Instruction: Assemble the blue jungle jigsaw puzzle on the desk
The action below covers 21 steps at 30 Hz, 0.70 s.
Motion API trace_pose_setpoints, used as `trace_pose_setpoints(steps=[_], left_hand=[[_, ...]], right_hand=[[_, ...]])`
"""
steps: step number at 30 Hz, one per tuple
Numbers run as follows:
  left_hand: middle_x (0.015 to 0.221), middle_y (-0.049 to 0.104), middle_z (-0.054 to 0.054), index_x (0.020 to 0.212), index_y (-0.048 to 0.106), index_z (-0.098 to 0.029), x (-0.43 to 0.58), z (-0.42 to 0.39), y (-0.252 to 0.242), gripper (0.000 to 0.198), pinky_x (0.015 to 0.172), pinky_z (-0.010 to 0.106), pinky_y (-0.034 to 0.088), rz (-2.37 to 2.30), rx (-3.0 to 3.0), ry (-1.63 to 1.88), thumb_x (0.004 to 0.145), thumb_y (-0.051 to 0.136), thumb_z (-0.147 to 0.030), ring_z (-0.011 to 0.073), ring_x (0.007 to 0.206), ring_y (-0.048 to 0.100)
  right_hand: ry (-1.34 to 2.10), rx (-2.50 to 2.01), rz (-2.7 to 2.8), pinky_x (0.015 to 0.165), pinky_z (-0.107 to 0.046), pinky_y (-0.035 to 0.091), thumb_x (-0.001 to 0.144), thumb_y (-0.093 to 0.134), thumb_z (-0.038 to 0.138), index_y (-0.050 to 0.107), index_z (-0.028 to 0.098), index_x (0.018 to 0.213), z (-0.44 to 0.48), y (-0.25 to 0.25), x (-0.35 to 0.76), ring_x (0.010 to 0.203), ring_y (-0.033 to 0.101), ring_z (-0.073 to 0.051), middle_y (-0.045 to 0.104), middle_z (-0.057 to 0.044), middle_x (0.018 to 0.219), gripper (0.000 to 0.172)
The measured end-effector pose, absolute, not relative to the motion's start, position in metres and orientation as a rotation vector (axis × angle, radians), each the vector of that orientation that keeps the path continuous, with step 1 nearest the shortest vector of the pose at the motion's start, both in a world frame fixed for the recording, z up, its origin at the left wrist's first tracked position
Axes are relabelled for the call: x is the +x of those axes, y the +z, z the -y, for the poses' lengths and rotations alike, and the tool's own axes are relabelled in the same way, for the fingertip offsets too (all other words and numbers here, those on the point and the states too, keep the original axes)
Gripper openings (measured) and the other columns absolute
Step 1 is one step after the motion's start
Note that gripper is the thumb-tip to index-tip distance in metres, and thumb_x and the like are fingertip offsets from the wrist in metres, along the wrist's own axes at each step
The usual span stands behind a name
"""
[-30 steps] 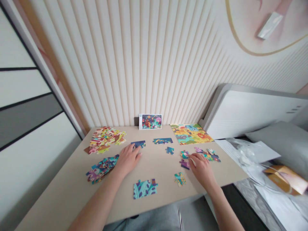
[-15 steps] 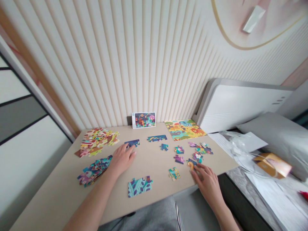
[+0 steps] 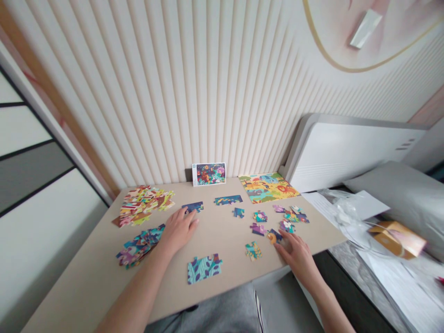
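Note:
My left hand (image 3: 179, 230) lies flat on the table with its fingers stretched out. Its fingertips reach the near edge of a dark blue joined puzzle section (image 3: 193, 206). Toward the right, my right hand (image 3: 295, 252) has thumb and forefinger at a dark blue puzzle piece (image 3: 273, 237) with a yellow-orange round shape, which lies on the table. Loose pieces lie close by: a purple piece (image 3: 258, 229), a teal and yellow piece (image 3: 253, 250) and a flowered piece (image 3: 260, 216). A teal leaf-patterned section (image 3: 204, 268) sits near the front edge.
A mixed pile (image 3: 140, 247) of pieces lies beside my left forearm, with a red-yellow pile (image 3: 147, 203) behind it. A picture card (image 3: 209, 174) leans on the wall. A blue strip (image 3: 228, 200), a small blue piece (image 3: 238, 212) and a yellow animal puzzle (image 3: 268, 187) lie farther back.
The round-patterned piece has shifted slightly left and turned under my right fingers. My left hand stays by the dark blue section. The whole view has shifted a little.

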<state>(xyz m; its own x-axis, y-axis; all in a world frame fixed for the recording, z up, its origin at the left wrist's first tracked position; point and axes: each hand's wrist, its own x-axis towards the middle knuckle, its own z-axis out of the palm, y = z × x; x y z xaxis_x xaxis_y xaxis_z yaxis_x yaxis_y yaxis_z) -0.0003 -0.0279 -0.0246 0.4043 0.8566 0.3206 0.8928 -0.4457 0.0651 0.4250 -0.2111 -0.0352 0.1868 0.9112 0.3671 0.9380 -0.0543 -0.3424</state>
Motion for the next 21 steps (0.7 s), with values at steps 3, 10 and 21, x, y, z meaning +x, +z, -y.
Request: trace_pose_setpoints(steps=[3, 10, 21], left_hand=[[0.142, 0.054, 0.016, 0.139, 0.059, -0.023, 0.000, 0.029, -0.025, 0.043, 0.113, 0.046, 0.037, 1.599, -2.544, -0.521, 0.103, 0.044, -0.040, 0.0305, 0.133, 0.049], [0.140, 0.054, 0.014, 0.138, 0.059, -0.026, 0.001, 0.030, -0.022, 0.042, 0.112, 0.045, 0.037, 1.623, -2.552, -0.496, 0.102, 0.045, -0.041, 0.0295, 0.132, 0.050], [0.143, 0.053, 0.013, 0.139, 0.058, -0.027, 0.001, 0.035, -0.019, 0.041, 0.113, 0.046, 0.035, 1.663, -2.526, -0.543, 0.102, 0.047, -0.040, 0.0301, 0.134, 0.048]], right_hand=[[-0.118, -1.972, 1.719, 0.101, -0.049, 0.048, 0.093, 0.057, 0.053, 0.061, 0.028, 0.135, 0.209, -0.028, 0.431, 0.118, 0.063, -0.031, 0.068, -0.010, 0.125, 0.049], [-0.084, -1.763, 1.721, 0.104, -0.048, 0.047, 0.096, 0.055, 0.048, 0.060, 0.027, 0.135, 0.183, 0.005, 0.402, 0.121, 0.060, -0.031, 0.064, -0.012, 0.129, 0.044], [0.320, -1.141, 2.258, 0.107, -0.044, 0.047, 0.096, 0.061, 0.027, 0.058, 0.029, 0.140, 0.024, 0.040, 0.275, 0.121, 0.060, -0.025, 0.065, -0.010, 0.129, 0.044]])
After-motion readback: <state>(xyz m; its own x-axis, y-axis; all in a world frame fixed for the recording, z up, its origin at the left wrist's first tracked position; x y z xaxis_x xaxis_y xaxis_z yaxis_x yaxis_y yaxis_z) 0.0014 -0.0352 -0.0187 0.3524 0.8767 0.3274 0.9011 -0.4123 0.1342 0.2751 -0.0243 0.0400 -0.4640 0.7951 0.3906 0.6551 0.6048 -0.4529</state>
